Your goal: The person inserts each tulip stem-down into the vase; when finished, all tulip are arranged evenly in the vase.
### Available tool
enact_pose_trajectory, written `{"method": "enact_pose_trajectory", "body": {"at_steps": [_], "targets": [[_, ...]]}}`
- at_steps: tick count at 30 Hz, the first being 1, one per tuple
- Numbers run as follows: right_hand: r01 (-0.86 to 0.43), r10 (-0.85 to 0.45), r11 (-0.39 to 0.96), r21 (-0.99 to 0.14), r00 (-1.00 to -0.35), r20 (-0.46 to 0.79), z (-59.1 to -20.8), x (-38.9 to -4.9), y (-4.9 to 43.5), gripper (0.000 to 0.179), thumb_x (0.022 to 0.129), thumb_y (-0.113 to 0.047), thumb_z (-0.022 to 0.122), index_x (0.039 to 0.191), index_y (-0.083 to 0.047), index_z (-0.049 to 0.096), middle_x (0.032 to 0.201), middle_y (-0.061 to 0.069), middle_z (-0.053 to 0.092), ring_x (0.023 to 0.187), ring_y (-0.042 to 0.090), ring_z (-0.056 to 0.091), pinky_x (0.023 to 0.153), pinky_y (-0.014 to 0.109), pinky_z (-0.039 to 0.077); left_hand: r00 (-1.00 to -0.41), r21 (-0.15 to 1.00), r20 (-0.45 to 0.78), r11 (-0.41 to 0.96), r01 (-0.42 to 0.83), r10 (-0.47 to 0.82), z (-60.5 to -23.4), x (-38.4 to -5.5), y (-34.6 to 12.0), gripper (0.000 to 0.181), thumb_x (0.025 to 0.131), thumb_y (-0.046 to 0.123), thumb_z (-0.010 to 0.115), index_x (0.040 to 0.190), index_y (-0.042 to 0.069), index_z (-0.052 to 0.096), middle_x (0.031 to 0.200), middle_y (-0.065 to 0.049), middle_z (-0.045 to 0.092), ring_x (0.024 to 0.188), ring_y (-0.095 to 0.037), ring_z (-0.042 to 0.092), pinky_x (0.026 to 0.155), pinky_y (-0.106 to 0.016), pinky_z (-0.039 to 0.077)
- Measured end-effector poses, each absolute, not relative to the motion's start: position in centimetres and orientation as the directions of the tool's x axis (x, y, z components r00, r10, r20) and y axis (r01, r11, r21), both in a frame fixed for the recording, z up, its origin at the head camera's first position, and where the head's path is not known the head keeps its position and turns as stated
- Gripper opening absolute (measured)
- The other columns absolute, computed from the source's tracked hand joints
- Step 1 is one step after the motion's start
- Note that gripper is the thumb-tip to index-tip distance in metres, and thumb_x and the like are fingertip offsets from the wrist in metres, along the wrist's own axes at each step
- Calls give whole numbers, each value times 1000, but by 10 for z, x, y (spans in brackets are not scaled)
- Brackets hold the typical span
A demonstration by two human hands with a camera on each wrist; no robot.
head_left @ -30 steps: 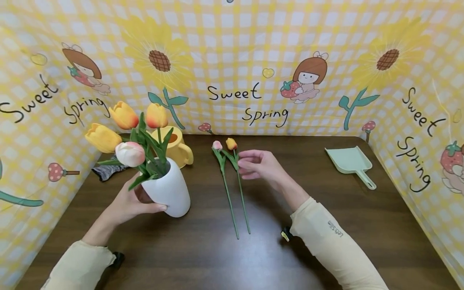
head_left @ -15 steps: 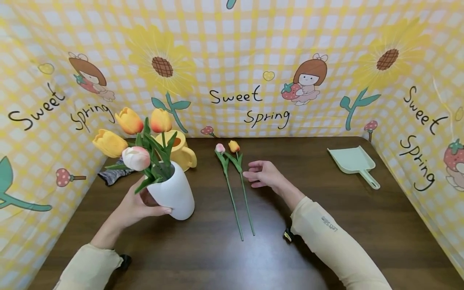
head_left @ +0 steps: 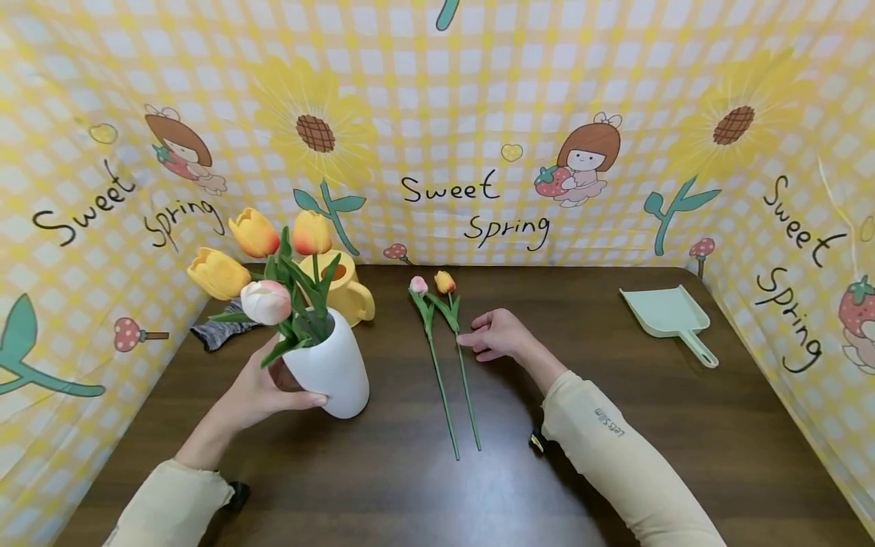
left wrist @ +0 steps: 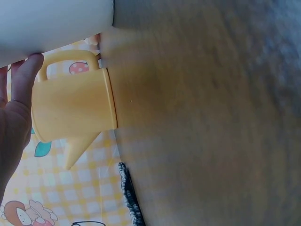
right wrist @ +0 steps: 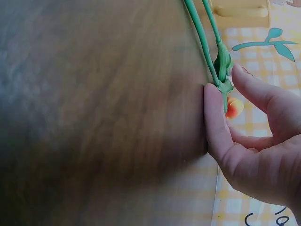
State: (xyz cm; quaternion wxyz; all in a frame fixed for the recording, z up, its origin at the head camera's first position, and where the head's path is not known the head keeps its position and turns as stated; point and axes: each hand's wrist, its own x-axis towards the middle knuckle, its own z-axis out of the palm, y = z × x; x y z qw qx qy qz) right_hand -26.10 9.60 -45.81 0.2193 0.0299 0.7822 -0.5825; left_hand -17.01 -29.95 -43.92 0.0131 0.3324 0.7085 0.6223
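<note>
My left hand [head_left: 249, 391] grips a white vase [head_left: 331, 372] round its side, thumb at the front, and the vase leans a little left. Several artificial tulips stand in it, among them a yellow tulip [head_left: 219, 273] and a pale pink tulip [head_left: 266, 301]. On the table lie two loose tulips side by side, a small pink tulip [head_left: 419, 286] and a yellow-orange tulip [head_left: 445, 282]. At the latter's stem, just below the leaves, is my right hand [head_left: 502, 336]. In the right wrist view, one fingertip [right wrist: 214, 92] meets the stem while the other fingers stay apart from it.
Behind the vase stands a yellow watering can [head_left: 352, 292], with a grey knitted cloth item [head_left: 222, 327] to its left. A pale green dustpan [head_left: 670, 311] lies at the right. Checked fabric [head_left: 437, 99] walls the dark wooden table [head_left: 581, 471].
My right hand has come down along the yellow-orange tulip, from beside its leaves to its upper stem. The left hand keeps its hold on the vase. The head view has shifted slightly.
</note>
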Motion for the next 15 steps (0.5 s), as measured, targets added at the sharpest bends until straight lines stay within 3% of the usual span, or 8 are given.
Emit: {"method": "enact_pose_trajectory", "body": {"at_steps": [7, 15], "targets": [[293, -164, 389, -873, -911, -378, -457, -259, 94, 47, 84, -15, 85, 119, 6, 62, 98, 15, 70, 72, 21, 69, 64, 35, 63, -790, 893, 388, 17, 449, 475, -441, -173, -297, 102, 64, -26, 82, 152, -1, 36, 136, -16, 53, 109, -24, 66, 71, -44, 63], [280, -147, 422, -863, -918, -369, -458, -254, 88, 41, 83, -15, 87, 113, 3, 66, 91, 14, 71, 67, 19, 70, 59, 34, 62, -789, 894, 389, 11, 447, 475, -440, -170, -300, 101, 64, -28, 81, 151, -2, 36, 136, -15, 54, 109, -23, 65, 72, -42, 63]]}}
